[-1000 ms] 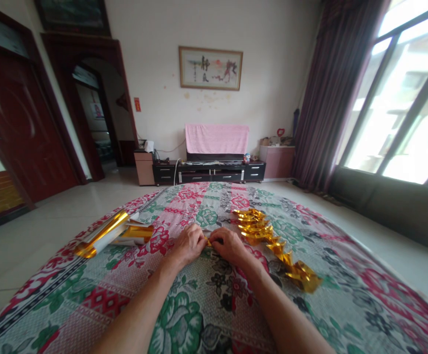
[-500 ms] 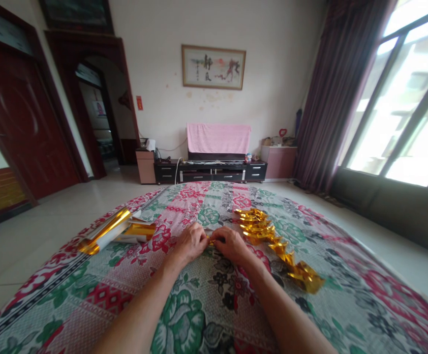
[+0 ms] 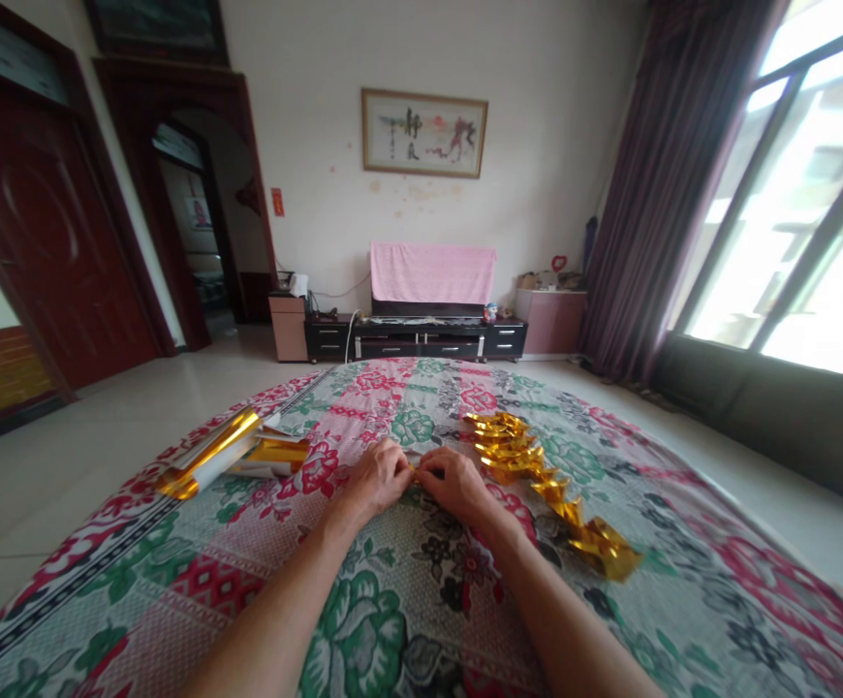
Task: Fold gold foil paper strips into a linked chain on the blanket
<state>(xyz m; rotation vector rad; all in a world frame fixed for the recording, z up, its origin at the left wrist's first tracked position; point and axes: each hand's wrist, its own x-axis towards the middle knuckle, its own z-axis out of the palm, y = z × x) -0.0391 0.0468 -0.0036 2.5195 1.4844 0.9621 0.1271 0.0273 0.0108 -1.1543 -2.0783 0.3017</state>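
Observation:
My left hand (image 3: 381,475) and my right hand (image 3: 454,479) meet over the middle of the table, fingers pinched together. Between their fingertips shows a small bit of gold foil paper (image 3: 414,472); most of it is hidden behind the fingers. To the right of my hands lies a row of folded gold foil pieces (image 3: 510,448), overlapping and running toward me. On the left side rest curled sheets of gold foil paper (image 3: 227,448) with white backs, apart from my left hand.
A flowered cloth (image 3: 359,630) in red, green and grey covers the round table. Beyond it stand a low black cabinet (image 3: 392,346) and a screen-like shape under a pink towel (image 3: 432,273). A window with a dark curtain (image 3: 632,213) is at the right.
Both hands keep the same pinch at nearly the same spot. The whole view has shifted very slightly; the foil pieces lie as before.

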